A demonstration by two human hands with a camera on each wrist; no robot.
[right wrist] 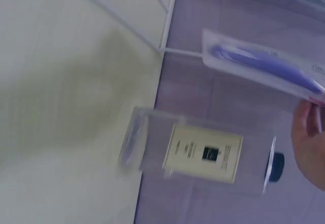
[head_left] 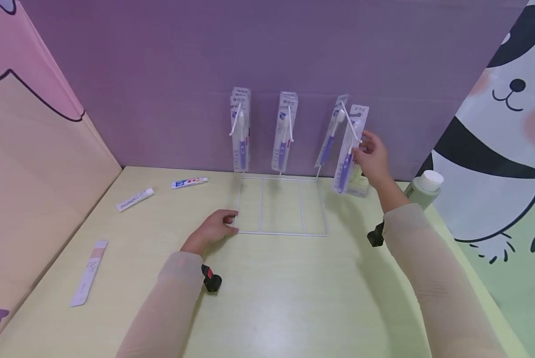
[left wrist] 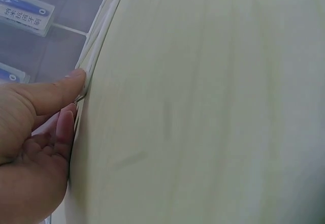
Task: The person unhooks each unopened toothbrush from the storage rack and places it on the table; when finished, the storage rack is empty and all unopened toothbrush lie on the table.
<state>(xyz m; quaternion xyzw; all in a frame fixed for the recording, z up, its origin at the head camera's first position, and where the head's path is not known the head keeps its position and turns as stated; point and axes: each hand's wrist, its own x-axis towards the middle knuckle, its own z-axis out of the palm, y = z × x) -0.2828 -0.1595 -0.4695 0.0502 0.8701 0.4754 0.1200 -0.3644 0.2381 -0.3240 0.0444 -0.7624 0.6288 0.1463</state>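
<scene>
A white wire rack [head_left: 282, 233] stands on the table, with packaged toothbrushes on its three hooks. My left hand [head_left: 211, 228] pinches the rack's front left corner between thumb and fingers, as the left wrist view shows close up. At the right hook's tip, my right hand [head_left: 375, 159] holds the edge of a packaged purple toothbrush [head_left: 344, 161]. Behind it on that hook hangs another toothbrush pack [head_left: 327, 144]. More packs hang from the left hook [head_left: 240, 144] and the middle hook [head_left: 282, 144]. Only part of the right hand shows in the right wrist view.
A clear bottle with a cream label [right wrist: 203, 153] stands behind the right hand. A green bottle with a white cap [head_left: 424, 189] is by the right forearm. Two toothpaste tubes [head_left: 189, 183] [head_left: 134, 199] and a long pale packet [head_left: 90, 273] lie on the left.
</scene>
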